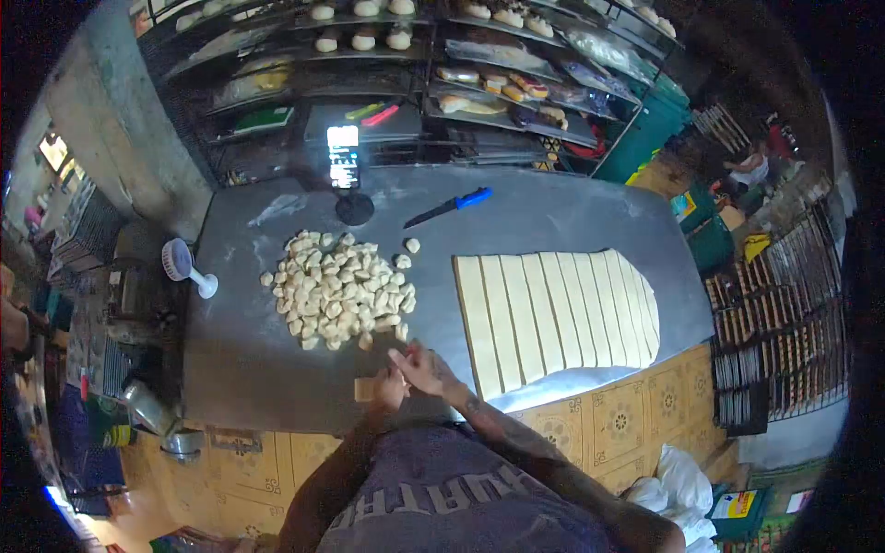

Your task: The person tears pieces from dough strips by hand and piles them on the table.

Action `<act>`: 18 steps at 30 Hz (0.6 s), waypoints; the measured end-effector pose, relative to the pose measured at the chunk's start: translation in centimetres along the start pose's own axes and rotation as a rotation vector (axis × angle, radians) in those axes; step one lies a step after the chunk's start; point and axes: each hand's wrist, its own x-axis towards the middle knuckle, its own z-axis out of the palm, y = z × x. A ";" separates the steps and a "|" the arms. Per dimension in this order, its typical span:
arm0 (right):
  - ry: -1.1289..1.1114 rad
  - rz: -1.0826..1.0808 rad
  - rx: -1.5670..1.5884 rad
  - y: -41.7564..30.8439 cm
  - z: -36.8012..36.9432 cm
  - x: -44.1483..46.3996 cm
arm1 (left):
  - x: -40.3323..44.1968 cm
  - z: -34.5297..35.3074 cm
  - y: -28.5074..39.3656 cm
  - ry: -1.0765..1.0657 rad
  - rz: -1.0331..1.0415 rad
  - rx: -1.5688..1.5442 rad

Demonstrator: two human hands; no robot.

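My left hand (392,391) and my right hand (424,370) meet close together over the table's front edge, both with fingers closed. Whatever lies between the fingertips is too small and covered to make out. A tan flat rectangular piece (365,390) shows just left of my left hand; whether it is held or lying on the table I cannot tell. Beyond my hands sits a heap of small knotted dough pieces (336,290), with a few loose ones on its right side. To the right of my hands, a flat dough sheet (558,313) lies cut into several long strips.
On the dark table (572,207) lie a blue-handled knife (452,207) and a lit phone (343,157) on a round stand. A white fan-like device (189,267) stands at the left edge. Behind are rack shelves (369,69) with dough and bread; stacked trays (779,323) stand right.
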 end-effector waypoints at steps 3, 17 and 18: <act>0.150 -0.198 -0.178 2.2 2.1 1.1 | 0.4 2.9 -1.8 0.131 0.112 -0.079; 0.717 -0.769 -0.494 -1.5 -0.7 7.7 | 3.7 -3.4 -6.6 -0.047 -0.003 -0.716; 0.841 -1.026 -0.512 -3.2 -1.5 5.6 | 2.7 -6.0 -4.1 -0.255 -0.451 -1.336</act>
